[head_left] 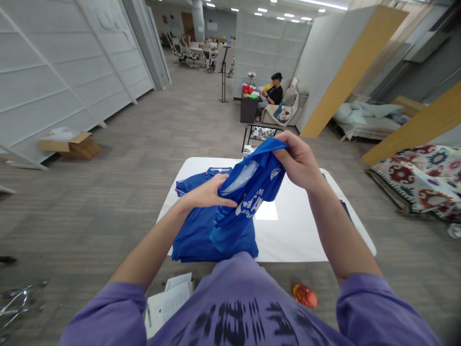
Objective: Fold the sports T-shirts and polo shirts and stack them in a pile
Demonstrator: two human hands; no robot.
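Note:
A bright blue sports shirt [264, 178] with white lettering hangs bunched in the air above the table. My right hand [298, 161] pinches its upper edge between thumb and fingers. Lower on the left, my left hand [207, 193] has hold of the other side, its thumb in front and its fingertips partly hidden by the cloth. Beneath lies a darker blue collared shirt [201, 230], flat on the left half of the white table [298, 230], its collar towards the far edge. The hanging shirt covers part of it.
Dark items peek out by my right forearm at the table's right side. A patterned chair [262, 133] stands behind the table. On the floor are an orange-red object [305, 295] and a cardboard box [77, 145]. Papers [169, 305] lie below the table's near edge. A person [275, 91] sits farther back.

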